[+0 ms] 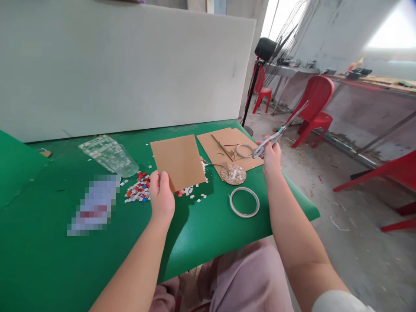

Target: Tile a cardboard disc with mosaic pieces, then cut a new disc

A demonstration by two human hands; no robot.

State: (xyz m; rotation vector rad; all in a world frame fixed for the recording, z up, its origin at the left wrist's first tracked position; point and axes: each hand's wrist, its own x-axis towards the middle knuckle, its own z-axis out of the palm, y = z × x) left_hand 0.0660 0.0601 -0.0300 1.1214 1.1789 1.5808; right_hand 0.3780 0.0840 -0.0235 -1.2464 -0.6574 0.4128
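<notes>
Two hands are full: the left hand (163, 197) pinches a cardboard sheet (178, 160) by its near edge, raised over the counter (201, 242), and the right hand (272, 160) grips scissors (281, 131) by the handles near the counter's right edge. With its far side unsupported, the sheet could droop or twist, I judge; lowered carelessly, it might scatter the small chips (138, 188) nearby. Swinging the scissors inward could nick the left hand. Their long axis slants, tips pointing up, away and rightward; the sheet looks nearly square, without a clear long axis.
</notes>
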